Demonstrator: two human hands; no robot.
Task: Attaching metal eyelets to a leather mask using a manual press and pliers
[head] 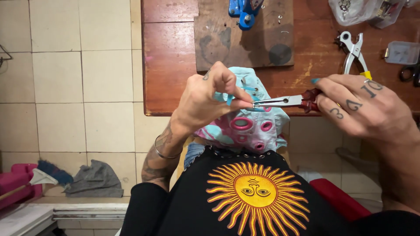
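The wooden counter (175, 61) fills the upper frame, a darker board (227, 43) lying on it at 12 o'clock. Below its edge, a pale blue cloth (262, 126) with pink rings sits on the lap. The right hand (367, 109), at 3 o'clock, has its grip closed round the red handles of the pliers (288, 102). Their long axis runs level, nose pointing to 9 o'clock. The left hand (205, 100), at centre, pinches the cloth just at the plier tips. A clear bag (358, 11) lies at 1 o'clock, with a small clear box (402, 52) at 2 o'clock.
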